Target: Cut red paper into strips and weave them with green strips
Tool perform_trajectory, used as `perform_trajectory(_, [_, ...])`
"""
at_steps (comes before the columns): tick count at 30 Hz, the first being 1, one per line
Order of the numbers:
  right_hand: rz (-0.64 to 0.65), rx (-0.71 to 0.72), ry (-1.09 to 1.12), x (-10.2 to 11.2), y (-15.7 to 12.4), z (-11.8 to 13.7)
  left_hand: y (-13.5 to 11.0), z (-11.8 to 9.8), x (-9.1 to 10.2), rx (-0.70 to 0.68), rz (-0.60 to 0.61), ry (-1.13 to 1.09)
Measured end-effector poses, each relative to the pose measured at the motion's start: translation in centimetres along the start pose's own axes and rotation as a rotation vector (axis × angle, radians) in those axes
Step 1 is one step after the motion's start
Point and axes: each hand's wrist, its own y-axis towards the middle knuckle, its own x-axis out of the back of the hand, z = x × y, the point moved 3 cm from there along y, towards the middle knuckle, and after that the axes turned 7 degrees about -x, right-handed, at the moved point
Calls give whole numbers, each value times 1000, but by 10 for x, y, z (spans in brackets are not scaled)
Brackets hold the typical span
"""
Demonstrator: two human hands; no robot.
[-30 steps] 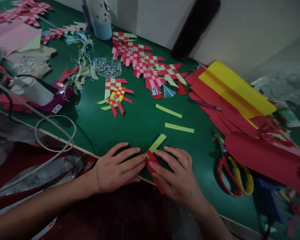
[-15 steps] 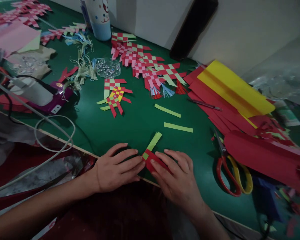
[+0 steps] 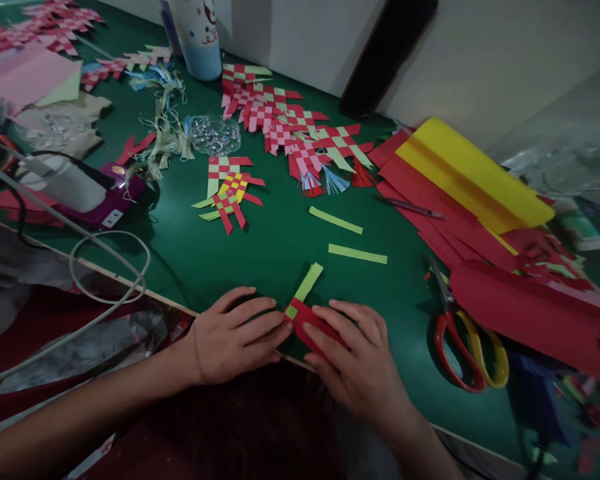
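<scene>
Near the front edge of the green table lies a folded red paper piece (image 3: 307, 319) with a light green paper strip (image 3: 307, 283) woven through it, one green square showing at its corner. My left hand (image 3: 235, 333) pinches that left corner, its thumb hidden beneath the fingers. From the other side my right hand (image 3: 357, 350) grips the red strips, fingertips flat along them. Beyond my hands lie two loose light green strips, a lower strip (image 3: 357, 254) and an upper strip (image 3: 335, 220). Several woven paper fish (image 3: 233, 190) rest farther off to the left.
Scissors (image 3: 460, 333) with red and yellow handles lie right of my hand, beside red paper sheets (image 3: 520, 313) and a yellow sheet (image 3: 473, 177). More woven fish (image 3: 290, 120), a dish of small beads (image 3: 217, 135), tassels (image 3: 163, 133) and a white cable (image 3: 105, 233) occupy the back and left.
Both hands stay almost in place on the paper piece. My right fingers have shifted very slightly along the red strips; the view has moved a little.
</scene>
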Motion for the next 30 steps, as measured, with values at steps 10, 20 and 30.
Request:
perform_trajectory(10, [-31, -40, -41, 4, 1, -4, 3, 0, 3, -3, -17, 11])
perform_trajectory(20, [-61, -76, 32, 1, -1, 5, -3, 2, 3, -12, -75, -36])
perform_trajectory(30, [-36, -82, 4, 2, -4, 1, -2, 1, 2, -19, -81, 2])
